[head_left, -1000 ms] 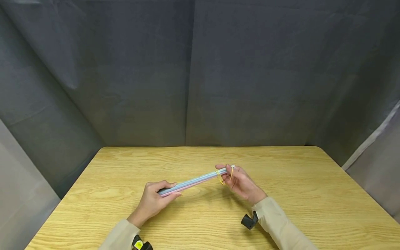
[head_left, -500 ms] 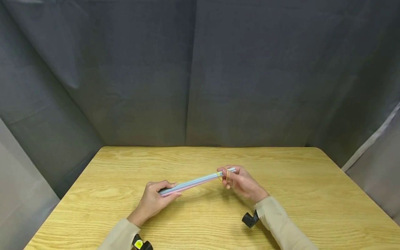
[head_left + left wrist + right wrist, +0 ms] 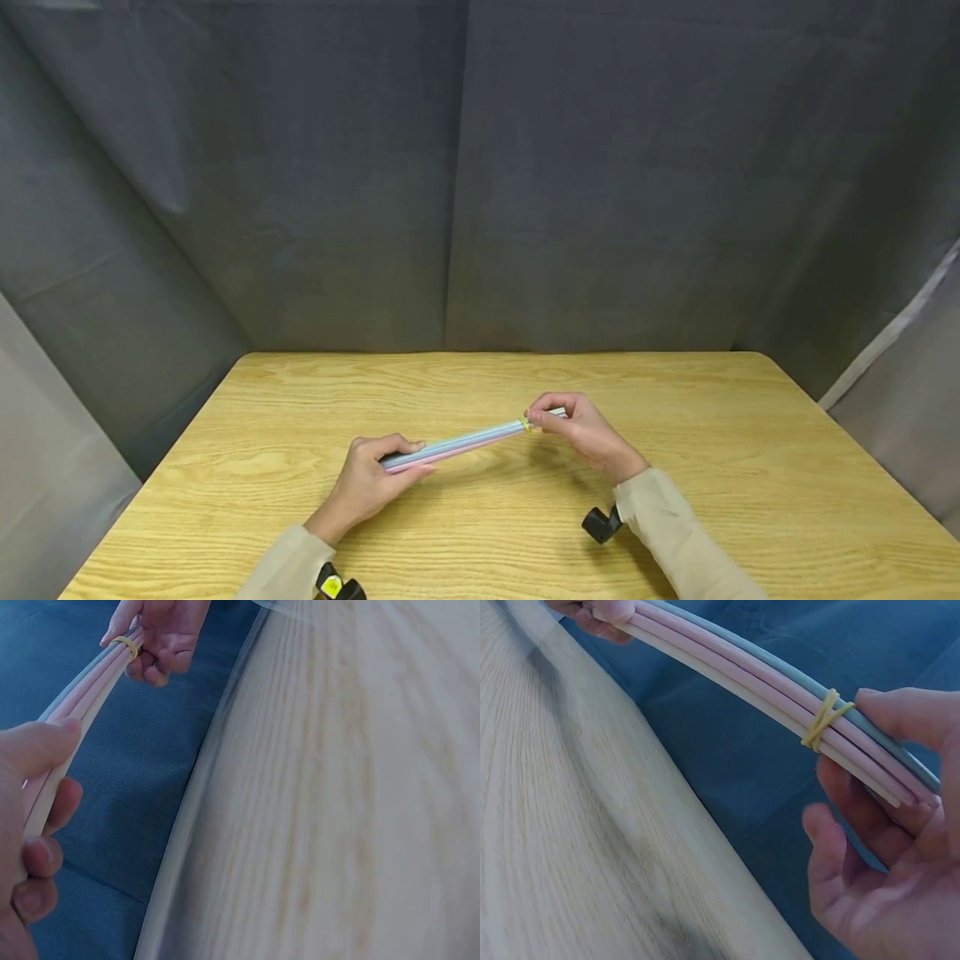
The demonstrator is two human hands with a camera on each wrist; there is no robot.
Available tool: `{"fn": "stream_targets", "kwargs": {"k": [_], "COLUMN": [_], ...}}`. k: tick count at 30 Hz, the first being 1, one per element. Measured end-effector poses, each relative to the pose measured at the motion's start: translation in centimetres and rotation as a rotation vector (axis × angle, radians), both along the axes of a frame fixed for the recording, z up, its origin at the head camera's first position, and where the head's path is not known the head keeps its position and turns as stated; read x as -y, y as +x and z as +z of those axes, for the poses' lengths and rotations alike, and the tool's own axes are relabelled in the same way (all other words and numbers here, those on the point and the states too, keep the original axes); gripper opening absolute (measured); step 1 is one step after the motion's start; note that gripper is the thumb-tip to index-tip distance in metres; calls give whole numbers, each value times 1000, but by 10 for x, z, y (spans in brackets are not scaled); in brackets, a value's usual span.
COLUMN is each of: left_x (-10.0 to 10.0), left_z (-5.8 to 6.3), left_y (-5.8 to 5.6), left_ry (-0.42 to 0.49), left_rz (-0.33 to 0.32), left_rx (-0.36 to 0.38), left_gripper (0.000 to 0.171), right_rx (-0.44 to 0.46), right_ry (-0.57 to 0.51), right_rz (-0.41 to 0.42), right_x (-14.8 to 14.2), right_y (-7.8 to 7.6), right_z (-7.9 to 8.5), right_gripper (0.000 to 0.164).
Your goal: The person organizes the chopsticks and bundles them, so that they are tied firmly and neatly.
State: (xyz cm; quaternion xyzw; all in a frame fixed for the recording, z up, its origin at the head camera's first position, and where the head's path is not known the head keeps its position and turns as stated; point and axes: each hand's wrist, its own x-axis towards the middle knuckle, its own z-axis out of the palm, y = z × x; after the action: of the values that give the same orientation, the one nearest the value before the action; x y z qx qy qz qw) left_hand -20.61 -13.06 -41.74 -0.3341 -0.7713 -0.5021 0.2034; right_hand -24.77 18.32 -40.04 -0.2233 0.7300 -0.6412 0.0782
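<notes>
A bundle of slender pastel chopsticks [image 3: 465, 443] in blue, pink and whitish tones is held up over the table, its right end higher in the head view. My left hand [image 3: 366, 481] grips the left end, thumb along one side and fingers curled round it. A yellow rubber band [image 3: 826, 720] sits around the bundle near the other end, crossed over itself and lying snug. There my right hand [image 3: 581, 429] pinches the chopsticks just past the band, thumb [image 3: 900, 712] on the blue one and fingers underneath. The tips stick out beyond this pinch in the head view.
A wood-grain table [image 3: 480, 542] lies beneath both hands. Dark grey curtains [image 3: 337, 183] hang behind it and down the sides. Black wrist-worn devices [image 3: 600, 525] protrude from the beige sleeves [image 3: 675, 533].
My right fingers carried a stretched loop of the rubber band over the tips and brought it down onto the bundle, where it now lies tight. My left hand stayed in place.
</notes>
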Motion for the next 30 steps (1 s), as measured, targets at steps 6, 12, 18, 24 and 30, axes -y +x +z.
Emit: {"fn": "stream_targets", "kwargs": {"k": [6,12,18,24,30], "left_x": [5,7,7,7,5], "left_z": [-16,-17,-15,-15,-15], "left_y": [-11,-11,-9,-8,-10], "left_ry": [-3,24,42,53,65], "left_rz": [5,25,41,38,31], "left_rx": [24,68,179,252,273], "left_gripper": [16,19,22,24,24], "right_rx": [-5,-25,-141,-163,-145], "right_ry": [30,4,174,260,259], "right_rz": [-3,16,3,-14,-17], "right_x": [0,-1,-1,1,1], "right_y": [1,2,5,7,7], "right_z": [1,3,10,16,17], "right_gripper": [12,14,17,18,22]}}
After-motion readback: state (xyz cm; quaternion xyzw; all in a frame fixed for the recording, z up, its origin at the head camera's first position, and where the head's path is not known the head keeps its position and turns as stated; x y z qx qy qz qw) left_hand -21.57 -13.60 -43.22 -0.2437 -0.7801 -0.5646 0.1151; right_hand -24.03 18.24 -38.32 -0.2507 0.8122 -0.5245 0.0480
